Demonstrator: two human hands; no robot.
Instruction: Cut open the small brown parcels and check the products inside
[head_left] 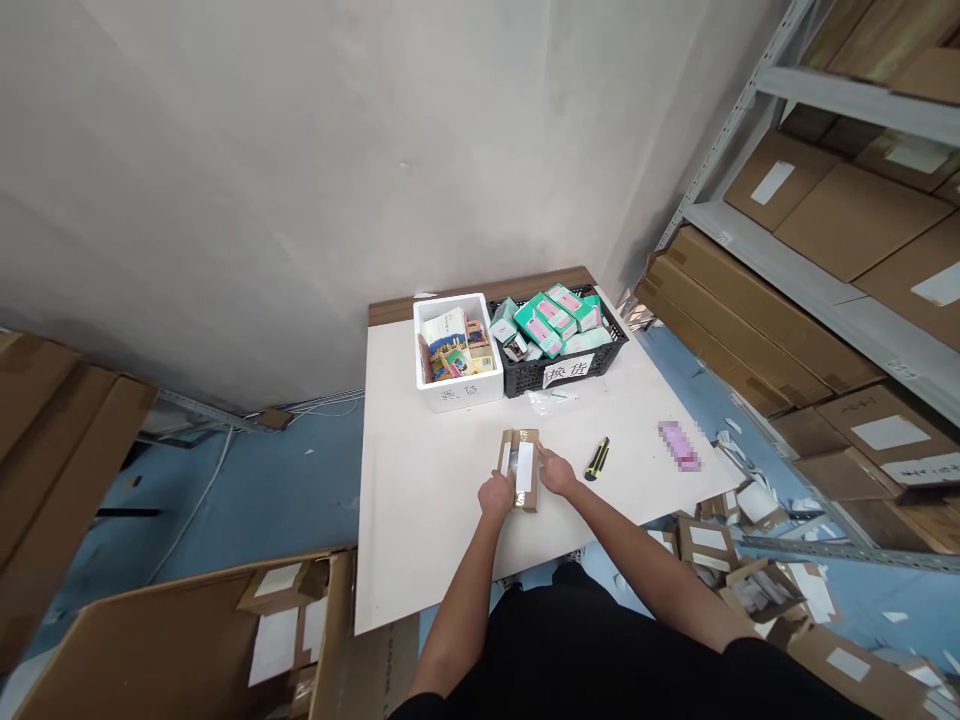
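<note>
A small brown cardboard box (529, 480) with a white label and clear tape lies on the white table (420, 490). My left hand (496, 494) is closed on its left side, the fingers curled at the edge of the label. From the other side my right hand (555, 470) grips the right edge, fingertips against the cardboard. A yellow-and-black utility knife (597, 459) rests to the right of the box. Beyond the box is a scrap of clear plastic (552, 401).
Behind stand a white foam box (459, 393) of small goods and a black crate (521, 380) of green-and-pink cartons. A blurred pink item (679, 446) lies right. Shelving (817, 265) with cartons lines the right; a large open carton (172, 640) stands lower left.
</note>
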